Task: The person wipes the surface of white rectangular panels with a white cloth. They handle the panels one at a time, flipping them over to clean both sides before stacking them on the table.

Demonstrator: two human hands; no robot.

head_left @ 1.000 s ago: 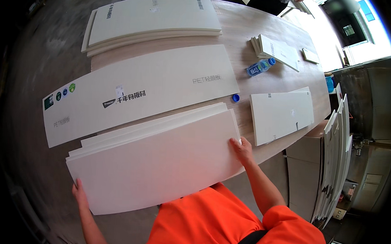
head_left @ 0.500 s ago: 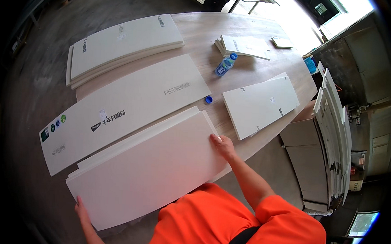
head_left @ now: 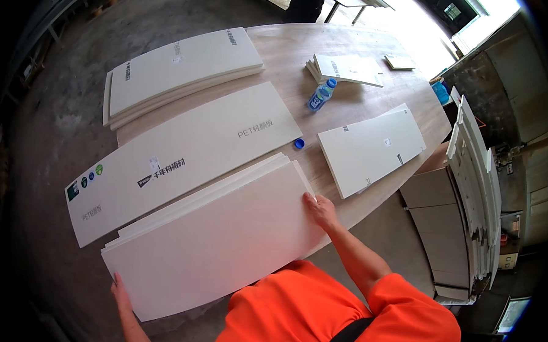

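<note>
Nearest to me, a long plain white panel [head_left: 216, 236] lies over other white panels [head_left: 212, 190], whose edges stick out along its far side. At its right end my right hand [head_left: 321, 212] is closed on the edge, thumb on top and the other fingers hidden beneath. My left hand [head_left: 121, 291] grips the opposite end near the lower left corner; most of its fingers are out of sight. Just beyond lies a long white board [head_left: 195, 149] with printed marks and round green and blue stickers.
Farther back on the wooden table [head_left: 279, 55] is a stack of white boards [head_left: 187, 69]. A blue-labelled bottle [head_left: 321, 95], a blue cap [head_left: 299, 144], shorter boards [head_left: 373, 148] and small offcuts [head_left: 352, 69] lie to the right. Panels [head_left: 468, 198] stand stacked beyond the table's right edge.
The whole scene sits slightly farther right and lower in the picture. Both hands keep their hold on the panel, which has hardly moved against the boards around it.
</note>
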